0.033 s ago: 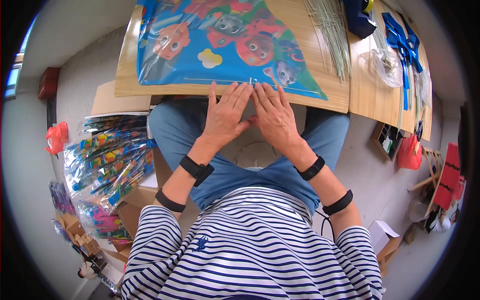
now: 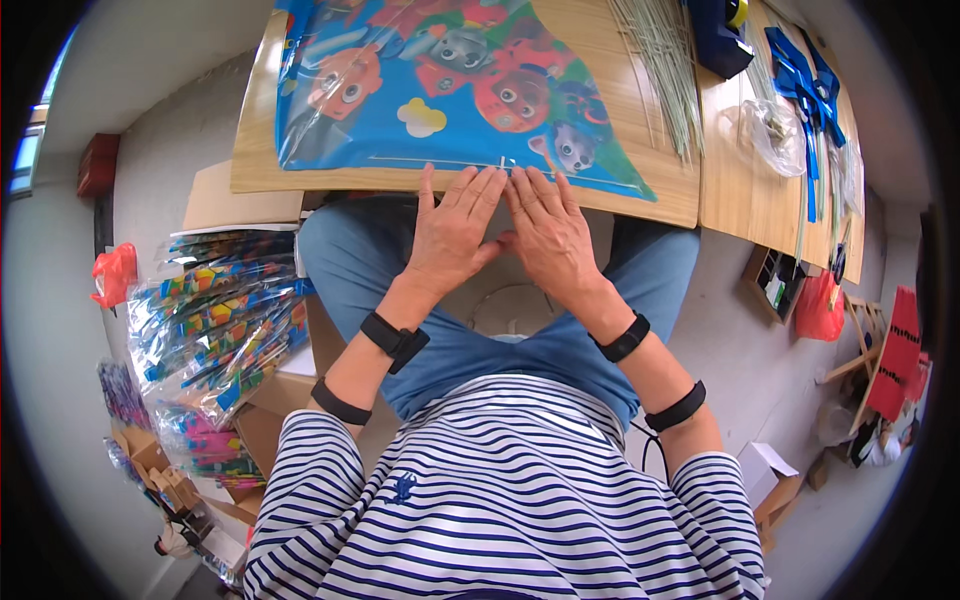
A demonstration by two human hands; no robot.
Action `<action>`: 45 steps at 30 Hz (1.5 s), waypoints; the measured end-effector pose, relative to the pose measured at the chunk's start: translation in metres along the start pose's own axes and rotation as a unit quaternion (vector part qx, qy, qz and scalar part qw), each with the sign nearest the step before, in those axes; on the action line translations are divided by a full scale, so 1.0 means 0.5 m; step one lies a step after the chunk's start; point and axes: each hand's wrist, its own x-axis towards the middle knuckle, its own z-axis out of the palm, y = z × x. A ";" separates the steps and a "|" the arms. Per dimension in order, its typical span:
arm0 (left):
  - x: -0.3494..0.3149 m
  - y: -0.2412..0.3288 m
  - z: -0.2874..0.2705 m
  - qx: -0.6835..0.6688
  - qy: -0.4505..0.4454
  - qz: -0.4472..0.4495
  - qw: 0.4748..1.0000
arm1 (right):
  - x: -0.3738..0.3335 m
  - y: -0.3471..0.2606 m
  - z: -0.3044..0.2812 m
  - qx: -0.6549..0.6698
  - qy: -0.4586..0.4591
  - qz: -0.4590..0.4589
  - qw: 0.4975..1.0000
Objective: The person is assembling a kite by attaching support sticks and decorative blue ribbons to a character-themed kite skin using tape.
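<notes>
Both my hands lie flat and side by side at the table's near edge, palms down. My left hand (image 2: 445, 232) has its fingers stretched out, the index finger almost meeting the other hand's. My right hand (image 2: 550, 235) is likewise flat, fingers straight and close together. The fingertips of both reach the near edge of a blue printed plastic sheet (image 2: 400, 85) with cartoon animals and a yellow-white cloud. Along that edge runs a thin pale rod (image 2: 425, 160), with a small white piece (image 2: 503, 162) standing across it just beyond my fingertips. Neither hand is closed around anything.
Thin pale sticks (image 2: 655, 75) lie on the wooden table (image 2: 675, 190) at the right. Farther right are a dark blue tape dispenser (image 2: 722, 40), a clear plastic bag (image 2: 775, 135) and blue ribbons (image 2: 800, 75). Colourful wrapped packets (image 2: 215, 310) are piled at my left.
</notes>
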 end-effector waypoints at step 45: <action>-0.033 0.043 -0.083 -0.039 -0.041 -0.058 0.997 | 0.225 0.732 -0.320 0.410 0.280 0.556 0.667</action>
